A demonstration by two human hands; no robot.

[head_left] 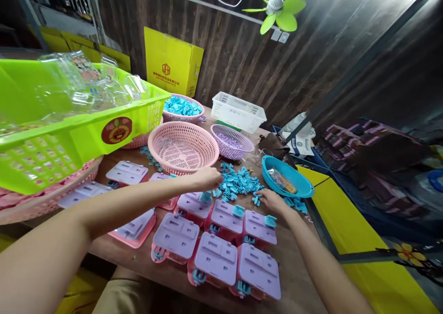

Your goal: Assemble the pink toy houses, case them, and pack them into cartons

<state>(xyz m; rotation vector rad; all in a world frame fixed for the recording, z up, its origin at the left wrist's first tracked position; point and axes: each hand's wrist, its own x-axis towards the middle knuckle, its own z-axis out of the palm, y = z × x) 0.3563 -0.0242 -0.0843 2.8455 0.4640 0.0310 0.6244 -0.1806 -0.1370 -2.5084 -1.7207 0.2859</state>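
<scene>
My left hand point(209, 178) is at the left edge of a pile of small blue plastic clips point(237, 181), its fingers curled and what they hold hidden. At the pile's right side, my right hand point(274, 200) has its fingertips together on a blue plastic clip point(256, 199). In front of both hands stand several pink boxes with lilac lids point(216, 258), fitted with blue parts on their front sides. On the back row, blue clips point(238, 211) sit at the lids' far right corners. More lilac-lidded boxes point(127, 172) lie under and beyond my left forearm.
Behind the pile are a pink basket point(183, 166), a purple basket of small purple pieces point(249, 151) and a white basket point(238, 115). A blue basin point(306, 192) stands right. The large green crate point(83, 134) of clear plastic packaging rises at left, over a basket of pink parts point(34, 208).
</scene>
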